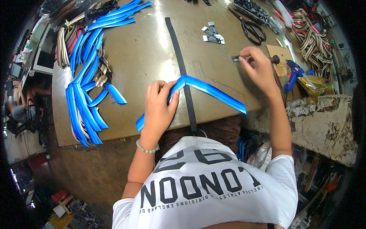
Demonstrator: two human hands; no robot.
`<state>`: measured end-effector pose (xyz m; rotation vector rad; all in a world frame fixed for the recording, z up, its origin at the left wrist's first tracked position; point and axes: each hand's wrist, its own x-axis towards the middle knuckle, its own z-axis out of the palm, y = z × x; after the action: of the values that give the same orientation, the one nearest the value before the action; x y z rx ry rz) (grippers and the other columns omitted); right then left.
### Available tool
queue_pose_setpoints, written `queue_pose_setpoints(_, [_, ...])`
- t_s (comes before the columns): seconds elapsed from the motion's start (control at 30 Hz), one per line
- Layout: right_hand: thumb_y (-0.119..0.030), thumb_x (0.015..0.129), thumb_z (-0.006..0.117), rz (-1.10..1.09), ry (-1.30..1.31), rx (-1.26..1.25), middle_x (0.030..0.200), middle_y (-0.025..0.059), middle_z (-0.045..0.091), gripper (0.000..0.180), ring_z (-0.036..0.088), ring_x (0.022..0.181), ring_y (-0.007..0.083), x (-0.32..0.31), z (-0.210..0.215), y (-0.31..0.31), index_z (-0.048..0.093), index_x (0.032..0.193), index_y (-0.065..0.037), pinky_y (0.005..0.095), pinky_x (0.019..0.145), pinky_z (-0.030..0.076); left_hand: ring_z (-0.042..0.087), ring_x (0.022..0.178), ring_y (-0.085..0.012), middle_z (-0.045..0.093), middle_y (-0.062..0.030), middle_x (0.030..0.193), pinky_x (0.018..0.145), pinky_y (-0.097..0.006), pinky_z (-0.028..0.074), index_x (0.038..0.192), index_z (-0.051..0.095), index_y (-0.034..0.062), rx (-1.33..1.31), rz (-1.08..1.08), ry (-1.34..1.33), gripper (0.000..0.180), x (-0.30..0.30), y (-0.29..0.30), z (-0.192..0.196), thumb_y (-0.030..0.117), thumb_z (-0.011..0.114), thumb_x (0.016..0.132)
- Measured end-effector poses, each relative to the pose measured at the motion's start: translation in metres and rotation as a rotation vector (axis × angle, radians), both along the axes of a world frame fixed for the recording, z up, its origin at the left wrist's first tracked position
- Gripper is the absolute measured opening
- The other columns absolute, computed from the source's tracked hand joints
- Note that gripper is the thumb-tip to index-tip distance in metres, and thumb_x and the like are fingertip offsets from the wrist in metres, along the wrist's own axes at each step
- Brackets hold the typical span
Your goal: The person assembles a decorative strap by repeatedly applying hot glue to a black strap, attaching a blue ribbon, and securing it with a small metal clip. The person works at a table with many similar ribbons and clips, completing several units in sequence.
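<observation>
A blue webbing strap (219, 94) with a ribbed pale edge lies bent into an upside-down V, its peak over a long black strap (176, 47). My left hand (160, 105) grips the blue strap's left arm beside the bend, thumb and fingers closed on it; part of that arm is hidden under the hand. My right hand (260, 68) is above the table at the right, fingers curled. At its fingertips shows a small black label (235, 58) with pale marks, seemingly pinched. Just behind this hand is a black knob-like handle (274, 59).
Several black-and-white labels (213, 34) lie at the far middle, near black scissors (252, 31). A blue glue gun (293, 74) rests by cardboard (277, 53) at the right edge. Bundled blue straps (82, 110) hang over the left edge; striped straps (314, 42) pile far right.
</observation>
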<state>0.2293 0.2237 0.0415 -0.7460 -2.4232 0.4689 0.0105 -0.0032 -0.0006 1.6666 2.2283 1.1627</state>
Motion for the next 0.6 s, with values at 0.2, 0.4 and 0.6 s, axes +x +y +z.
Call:
queue_pose_setpoints(0.2, [-0.005,0.089,0.069,0.021,0.222,-0.776,0.093,0.0087,0.068,0.017,0.065,0.082,0.0113,-0.026,-0.004,-0.089,0.068,0.104,0.002,0.0242,0.07,0.053,0.053,0.094,-0.028,0.058,-0.0104,0.1,0.084,-0.04,0.042,0.112,0.068,0.0062,-0.084,-0.01,0.052,0.027,0.007,-0.016,0.006,0.012,0.069,0.086])
queue_pose_setpoints(0.4, [-0.001,0.084,0.073,-0.054,0.276,-0.547,0.091,0.0099,0.07,0.015,0.062,0.076,0.0132,-0.068,-0.039,-0.136,0.073,0.098,0.001,0.0245,0.065,0.05,0.053,0.094,-0.0258,0.058,-0.0083,0.101,0.082,-0.038,0.04,0.114,0.068,0.0082,-0.078,0.003,0.081,0.028,0.013,-0.023,0.006,0.013,0.07,0.086])
queue_pose_setpoints(0.6, [0.0,0.081,0.074,-0.1,0.314,-0.342,0.09,0.0106,0.07,0.011,0.06,0.073,0.0172,-0.07,-0.051,-0.138,0.073,0.092,0.0,0.0265,0.058,0.047,0.055,0.094,-0.0278,0.058,-0.0095,0.106,0.084,-0.04,0.044,0.114,0.067,0.0075,-0.06,-0.058,0.059,0.032,0.013,-0.032,0.013,0.008,0.071,0.083])
